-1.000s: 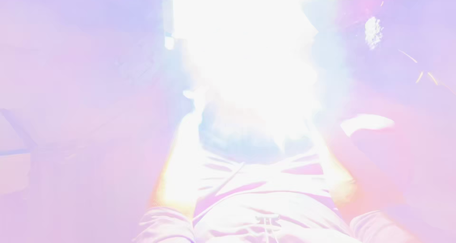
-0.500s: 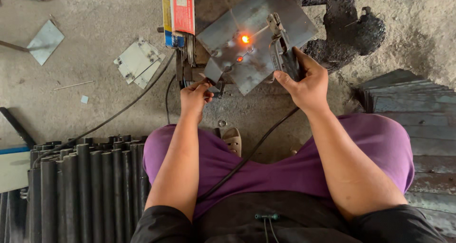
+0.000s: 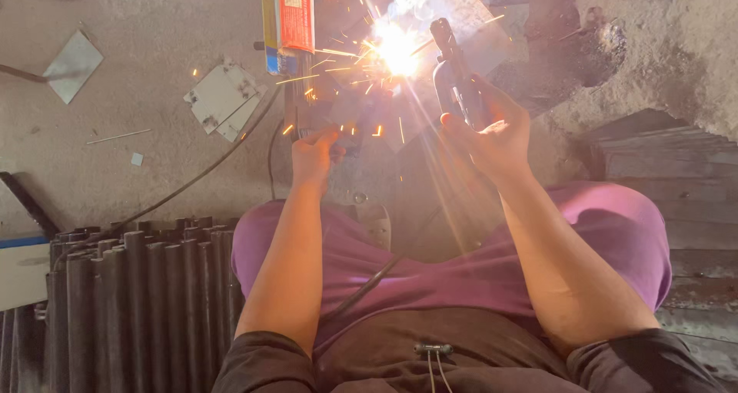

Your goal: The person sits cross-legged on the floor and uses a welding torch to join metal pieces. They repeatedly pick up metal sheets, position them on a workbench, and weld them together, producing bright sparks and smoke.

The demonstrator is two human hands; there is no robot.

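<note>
Right hand [image 3: 492, 135] closed around dark welding holder [image 3: 453, 74] — tip at bright sparks [image 3: 396, 51] on metal plate [image 3: 469, 24]. Left hand [image 3: 314, 153] closed on small dark part [image 3: 347, 135] — beside plate.

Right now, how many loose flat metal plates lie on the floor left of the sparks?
3: one grey plate far left near the top; two overlapping pale plates just left of the red-and-yellow box. Glare at the weld may hide more.

Dull grey metal plate [image 3: 477, 36], rough concrete floor [image 3: 154, 155], matt purple cloth [image 3: 430, 262].
</note>
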